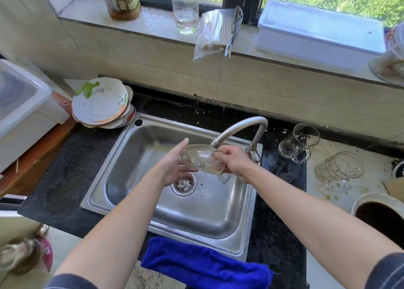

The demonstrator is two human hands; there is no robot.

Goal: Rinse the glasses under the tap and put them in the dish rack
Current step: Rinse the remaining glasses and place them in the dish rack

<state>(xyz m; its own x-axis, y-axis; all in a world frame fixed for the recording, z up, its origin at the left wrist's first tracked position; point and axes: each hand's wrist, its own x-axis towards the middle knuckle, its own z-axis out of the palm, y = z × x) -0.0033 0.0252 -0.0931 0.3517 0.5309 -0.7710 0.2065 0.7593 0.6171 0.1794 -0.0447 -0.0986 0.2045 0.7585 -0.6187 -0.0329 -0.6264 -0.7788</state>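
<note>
Two hands shared one glass mug (200,160) in the head view, held on its side over the sink (122,179), its upper side just beneath the spout of the tap (240,128). The right hand (236,163) had its fingers curled round the mug's right end, with the handle hanging down below. The left hand (172,168) lay flat-fingered against the other end, steadying it and not gripping. Whether water was running could not be told. Slipping looked the main risk: wet glass gripped by one hand only could twist free and strike the steel basin. The spout also sat close enough to knock the glass. A second mug (298,144) and a third mug (340,168) lay on their sides on the surface (360,192) at the right, well apart from the sink, and a careless reach might roll them. No dish rack could be made out, so the carry would probably pass over the surface, dripping. A blue cloth (205,264) hung over the sink's near edge, where an elbow might drag it in.
</note>
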